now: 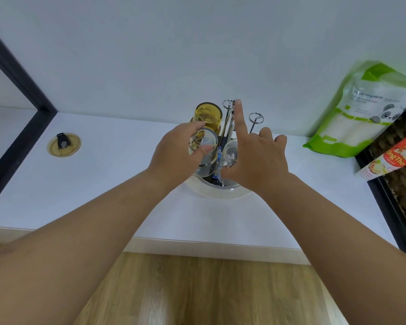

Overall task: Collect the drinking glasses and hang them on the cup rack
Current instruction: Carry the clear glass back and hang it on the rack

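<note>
A metal cup rack (pixel 230 118) with ring-tipped prongs stands on a round white base (pixel 220 194) on the white counter. An amber glass (pixel 208 116) hangs upside down on a far prong. My left hand (pixel 174 153) grips a clear glass (pixel 203 151) upside down over a near-left prong. Another clear glass (pixel 231 154) sits inverted on the rack, partly hidden behind my right hand (pixel 256 156). That hand is spread, its index finger pointing up along the centre prong, holding nothing.
An amber lid with a black tab (pixel 63 144) lies on the counter at the left. A green-and-white pouch (pixel 361 109) leans on the wall at the right, beside an orange tube (pixel 394 158) and a dark basket (pixel 399 184). A black frame (pixel 21 127) borders the left side.
</note>
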A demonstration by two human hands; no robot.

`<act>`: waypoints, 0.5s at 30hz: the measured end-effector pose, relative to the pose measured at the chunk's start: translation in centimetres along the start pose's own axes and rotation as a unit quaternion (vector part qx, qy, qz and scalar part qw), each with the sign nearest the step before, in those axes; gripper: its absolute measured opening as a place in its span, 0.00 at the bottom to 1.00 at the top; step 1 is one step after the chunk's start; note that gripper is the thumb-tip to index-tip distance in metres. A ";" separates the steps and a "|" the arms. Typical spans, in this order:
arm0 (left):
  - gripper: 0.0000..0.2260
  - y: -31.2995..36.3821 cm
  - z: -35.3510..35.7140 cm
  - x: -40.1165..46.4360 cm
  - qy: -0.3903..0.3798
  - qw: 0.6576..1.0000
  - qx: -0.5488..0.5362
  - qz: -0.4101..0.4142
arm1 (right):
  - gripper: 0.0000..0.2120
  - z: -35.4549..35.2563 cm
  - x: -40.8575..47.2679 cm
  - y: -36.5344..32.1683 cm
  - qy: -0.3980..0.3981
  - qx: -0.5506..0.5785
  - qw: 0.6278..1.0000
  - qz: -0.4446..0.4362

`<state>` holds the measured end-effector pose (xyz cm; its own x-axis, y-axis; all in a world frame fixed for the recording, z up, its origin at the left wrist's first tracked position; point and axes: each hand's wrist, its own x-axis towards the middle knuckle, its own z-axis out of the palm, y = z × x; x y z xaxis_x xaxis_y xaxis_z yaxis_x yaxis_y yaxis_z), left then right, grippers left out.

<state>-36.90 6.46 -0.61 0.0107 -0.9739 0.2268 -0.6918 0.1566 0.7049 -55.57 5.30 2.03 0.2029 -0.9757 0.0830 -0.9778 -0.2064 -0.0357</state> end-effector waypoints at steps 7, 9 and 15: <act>0.23 -0.1 0.0 0.0 0.000 1.000 0.006 0.000 | 0.69 0.3 -0.2 0.3 0.009 0.030 1.000 0.003; 0.23 -0.1 0.0 0.0 0.001 1.000 0.010 0.002 | 0.70 0.4 -0.3 0.4 0.010 0.039 0.999 0.003; 0.23 -0.1 0.1 -0.3 0.004 1.000 0.012 0.003 | 0.70 0.5 -0.6 0.9 0.003 0.058 0.998 0.005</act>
<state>-36.92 6.71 -0.87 0.0116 -0.9716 0.2363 -0.7086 0.1588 0.6875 -56.51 5.65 1.48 0.1931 -0.9771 0.0890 -0.9669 -0.2049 -0.1520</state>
